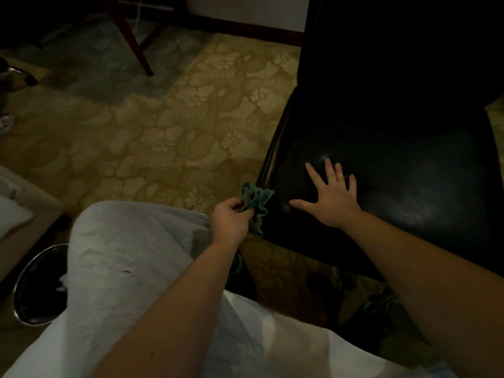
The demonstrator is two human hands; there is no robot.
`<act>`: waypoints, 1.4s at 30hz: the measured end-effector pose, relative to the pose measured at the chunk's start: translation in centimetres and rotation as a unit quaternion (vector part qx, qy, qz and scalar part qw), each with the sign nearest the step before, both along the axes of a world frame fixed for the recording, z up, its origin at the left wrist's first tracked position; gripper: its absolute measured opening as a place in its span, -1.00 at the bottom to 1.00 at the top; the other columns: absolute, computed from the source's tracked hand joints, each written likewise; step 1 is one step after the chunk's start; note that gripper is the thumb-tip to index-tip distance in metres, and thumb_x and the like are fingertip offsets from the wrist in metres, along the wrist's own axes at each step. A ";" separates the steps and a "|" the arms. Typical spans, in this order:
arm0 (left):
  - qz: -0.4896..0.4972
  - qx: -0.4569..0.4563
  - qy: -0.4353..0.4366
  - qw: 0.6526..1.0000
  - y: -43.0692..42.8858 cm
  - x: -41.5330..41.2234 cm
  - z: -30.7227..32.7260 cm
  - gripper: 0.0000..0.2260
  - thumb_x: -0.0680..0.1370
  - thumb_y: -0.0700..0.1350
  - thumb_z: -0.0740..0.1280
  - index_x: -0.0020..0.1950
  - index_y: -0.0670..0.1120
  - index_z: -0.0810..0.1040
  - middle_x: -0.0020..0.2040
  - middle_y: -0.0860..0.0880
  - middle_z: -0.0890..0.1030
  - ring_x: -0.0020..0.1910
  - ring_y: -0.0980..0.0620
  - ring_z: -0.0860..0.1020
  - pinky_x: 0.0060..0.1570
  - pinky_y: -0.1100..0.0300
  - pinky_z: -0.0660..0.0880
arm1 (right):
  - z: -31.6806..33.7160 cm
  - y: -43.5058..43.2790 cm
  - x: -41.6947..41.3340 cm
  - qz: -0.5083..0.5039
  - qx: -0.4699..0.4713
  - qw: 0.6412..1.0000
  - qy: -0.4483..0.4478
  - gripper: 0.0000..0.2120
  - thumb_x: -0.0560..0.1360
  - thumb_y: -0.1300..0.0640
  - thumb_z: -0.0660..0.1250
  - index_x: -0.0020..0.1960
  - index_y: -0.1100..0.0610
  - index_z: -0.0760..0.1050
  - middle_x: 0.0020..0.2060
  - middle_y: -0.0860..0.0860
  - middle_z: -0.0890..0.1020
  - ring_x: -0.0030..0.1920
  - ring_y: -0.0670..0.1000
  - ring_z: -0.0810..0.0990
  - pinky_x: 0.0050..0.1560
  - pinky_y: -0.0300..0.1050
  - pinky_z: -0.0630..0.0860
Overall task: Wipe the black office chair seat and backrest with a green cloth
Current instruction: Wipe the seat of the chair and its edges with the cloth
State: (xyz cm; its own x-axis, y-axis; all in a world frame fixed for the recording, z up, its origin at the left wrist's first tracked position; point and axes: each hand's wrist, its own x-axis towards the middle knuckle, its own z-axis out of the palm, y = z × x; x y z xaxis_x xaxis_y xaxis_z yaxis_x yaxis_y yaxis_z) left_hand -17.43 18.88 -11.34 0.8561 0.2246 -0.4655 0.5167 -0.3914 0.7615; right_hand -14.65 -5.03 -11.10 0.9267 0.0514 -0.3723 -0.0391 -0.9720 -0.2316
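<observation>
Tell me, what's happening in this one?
A person is cleaning a black office chair. Their left hand grips a bunched green cloth at the front left edge of the seat, while the right hand lies flat on the seat, fingers spread. The backrest stands dark behind; neither hand is on it.

A yellow floral carpet [191, 118] is covering the floor; dark red wooden legs [133, 42] are standing far left, a chrome-rimmed bin [17, 293] sitting near left.

Floor: floral-patterned carpet [191, 126]. Standing on it: black chair [409, 173] at right, red-brown wooden leg [135, 45] at far left, chrome-rimmed bin [38, 298] at lower left.
</observation>
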 end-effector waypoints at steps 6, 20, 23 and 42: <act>0.013 -0.005 -0.032 0.999 0.1 1.8 -0.1 -0.92 0.53 -0.10 0.45 0.01 -0.05 0.67 -0.10 0.06 0.69 -0.10 0.09 0.65 -0.05 0.09 0.63 | -0.1 0.7 0.5 -0.013 -0.005 1.000 -0.012 -0.03 0.35 -0.59 0.04 0.55 -0.23 -0.32 0.56 0.05 -0.32 0.55 0.13 -0.34 0.48 0.26 -0.29; 0.099 -0.049 0.021 0.994 0.8 0.6 -1.1 -0.91 0.56 -0.16 0.41 -0.14 -0.02 0.60 -0.09 -0.05 0.67 -0.09 -0.01 0.64 -0.04 0.03 0.62 | 0.0 1.7 1.4 -0.042 -0.009 0.999 -0.015 -0.04 0.37 -0.58 0.05 0.56 -0.21 -0.31 0.57 0.07 -0.30 0.55 0.16 -0.33 0.49 0.27 -0.27; 0.102 -0.051 -0.003 0.994 0.7 1.5 -0.6 -0.92 0.56 -0.15 0.40 -0.12 -0.01 0.60 -0.11 -0.01 0.66 -0.10 0.03 0.63 -0.06 0.08 0.60 | -0.2 1.9 1.5 -0.043 -0.010 0.999 -0.022 -0.04 0.37 -0.58 0.06 0.56 -0.20 -0.30 0.57 0.07 -0.30 0.55 0.16 -0.32 0.49 0.27 -0.27; 0.150 -0.092 0.022 0.984 0.3 -0.9 -0.2 -0.88 0.56 -0.14 0.42 -0.14 0.02 0.54 -0.06 -0.06 0.65 -0.04 -0.06 0.64 0.09 -0.07 0.60 | 0.4 1.4 0.9 -0.030 -0.001 0.999 -0.012 -0.04 0.37 -0.57 0.08 0.57 -0.20 -0.28 0.57 0.06 -0.29 0.55 0.15 -0.32 0.48 0.26 -0.28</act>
State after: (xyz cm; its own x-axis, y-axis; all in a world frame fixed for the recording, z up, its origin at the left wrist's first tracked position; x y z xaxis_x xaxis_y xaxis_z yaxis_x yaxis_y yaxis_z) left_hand -18.38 19.21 -11.50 0.7419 0.3720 -0.5579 0.6227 -0.0735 0.7790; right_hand -13.74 -3.58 -10.75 0.9366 -0.0050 -0.3505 -0.0916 -0.9687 -0.2309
